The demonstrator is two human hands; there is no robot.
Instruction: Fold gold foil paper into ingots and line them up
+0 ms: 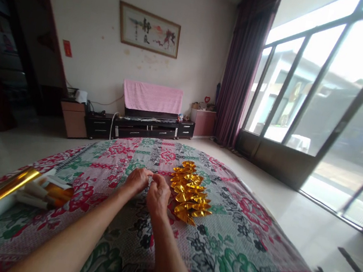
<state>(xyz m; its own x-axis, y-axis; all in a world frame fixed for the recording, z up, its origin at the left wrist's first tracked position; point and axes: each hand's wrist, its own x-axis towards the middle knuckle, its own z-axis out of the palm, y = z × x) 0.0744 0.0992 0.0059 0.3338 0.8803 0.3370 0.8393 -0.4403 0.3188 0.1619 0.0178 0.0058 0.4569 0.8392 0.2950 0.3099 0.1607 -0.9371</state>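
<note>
At the middle of the flowered cloth [219,254], two bare hands come together, the left hand [139,181] and the right hand [159,194], fingertips bunched narrowly and meeting; whether anything is pinched between them I cannot tell. Just right of the right hand lies one close-set group of gold foil pieces [190,191], overlapping too tightly to count surely. They are shiny, crinkled and deep yellow, with pointed ends jutting to either side, lined up in a long stack running away from the person. Well to the left sits one shiny gold roll [4,195], with white and gold rolled material beside it. Beyond the cloth stand one low black cabinet [148,130], one pink cover [153,97] above it and one framed picture [149,30] on the wall.
</note>
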